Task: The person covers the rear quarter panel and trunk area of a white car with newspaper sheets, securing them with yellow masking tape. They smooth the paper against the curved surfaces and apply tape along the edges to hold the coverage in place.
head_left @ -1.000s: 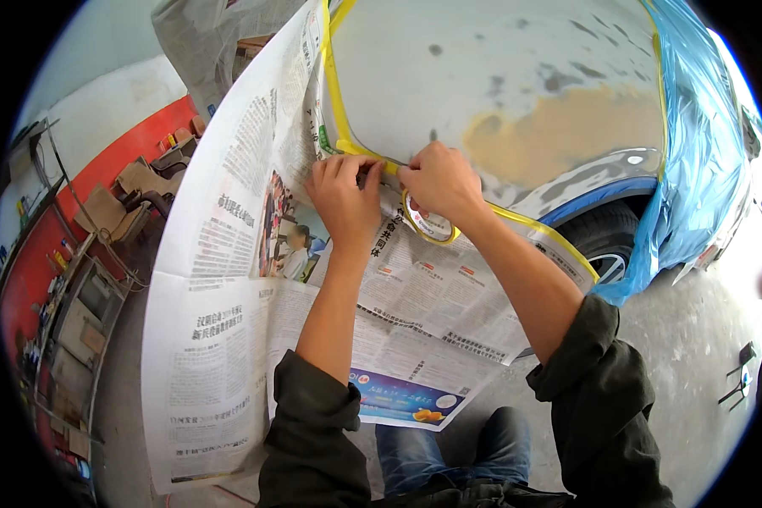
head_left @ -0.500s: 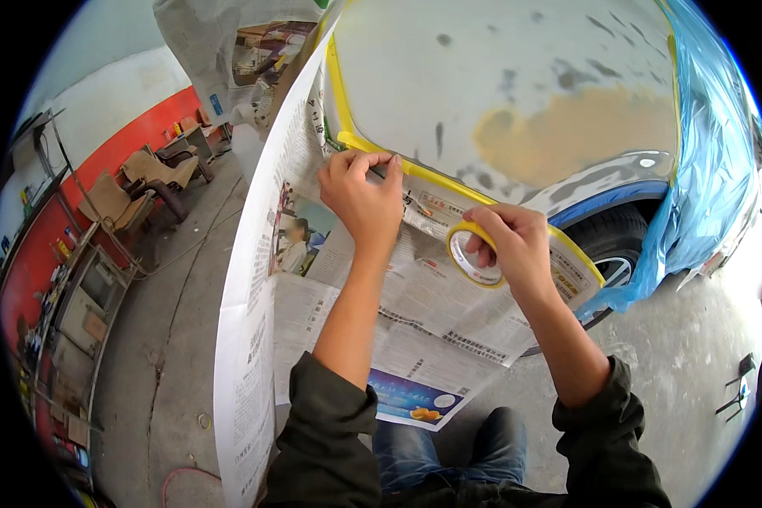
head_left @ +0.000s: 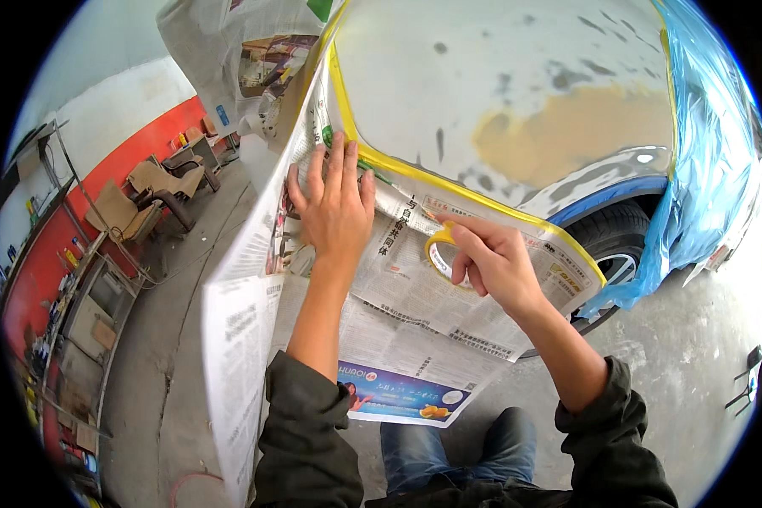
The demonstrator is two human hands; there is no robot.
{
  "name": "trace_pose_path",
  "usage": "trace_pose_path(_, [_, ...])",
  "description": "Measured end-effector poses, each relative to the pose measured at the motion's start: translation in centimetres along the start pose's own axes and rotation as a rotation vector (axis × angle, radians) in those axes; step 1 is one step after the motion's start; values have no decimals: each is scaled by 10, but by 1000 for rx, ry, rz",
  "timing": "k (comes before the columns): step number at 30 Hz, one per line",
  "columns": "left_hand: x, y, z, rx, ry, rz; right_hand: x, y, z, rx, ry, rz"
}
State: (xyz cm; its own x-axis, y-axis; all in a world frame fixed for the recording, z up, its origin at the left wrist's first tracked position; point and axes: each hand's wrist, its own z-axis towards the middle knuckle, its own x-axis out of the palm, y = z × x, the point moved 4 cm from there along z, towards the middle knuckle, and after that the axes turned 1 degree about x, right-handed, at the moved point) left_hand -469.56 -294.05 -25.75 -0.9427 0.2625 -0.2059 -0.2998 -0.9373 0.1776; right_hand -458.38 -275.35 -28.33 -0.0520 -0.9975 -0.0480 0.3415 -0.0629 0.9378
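Observation:
My left hand (head_left: 337, 199) lies flat on the newspaper (head_left: 406, 313), its fingers spread and the tips just short of the yellow tape edge. In my right hand (head_left: 495, 258) is a roll of yellow masking tape (head_left: 436, 254), gripped at its rim in front of the paper. A strip of yellow masking tape (head_left: 474, 200) runs along the border between newspaper and the grey car panel (head_left: 398, 76). That panel carries a tan filler patch (head_left: 576, 131) and dark sanded spots. The newspaper hangs down, with its left part folded outward.
Blue plastic film (head_left: 707, 152) drapes over the car at right, beside a wheel (head_left: 622, 254). More newspaper (head_left: 229, 51) covers the part at upper left. Tan chairs (head_left: 118, 207) and a cluttered shelf (head_left: 80, 339) stand along the left wall. A small dark stand (head_left: 747, 381) is at far right.
My left hand has gone from pinching at the tape's corner to lying flat, slightly left and lower. My right hand has moved a little left with the tape roll. The newspaper's left fold has shifted.

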Motion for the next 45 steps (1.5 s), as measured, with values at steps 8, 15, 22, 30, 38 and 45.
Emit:
trace_pose_path(8, [-29, 9, 19, -709, 659, -1301, 40, 21, 51, -33, 77, 25])
trace_pose_path(15, [-7, 42, 45, -671, 387, -994, 65, 19, 87, 286, 234, 44])
trace_pose_path(22, [5, 41, 49, -535, 33, -679, 59, 23, 130, 139, -64, -225])
trace_pose_path(30, [11, 30, 51, -520, -14, -624, 59, 17, 138, 43, -215, -434])
trace_pose_path(38, [20, 30, 48, -656, 4, -684, 58, 13, 143, 52, -261, -458])
trace_pose_path(45, [21, 43, 44, -625, 116, -757, 82, 10, 123, -246, -356, -304])
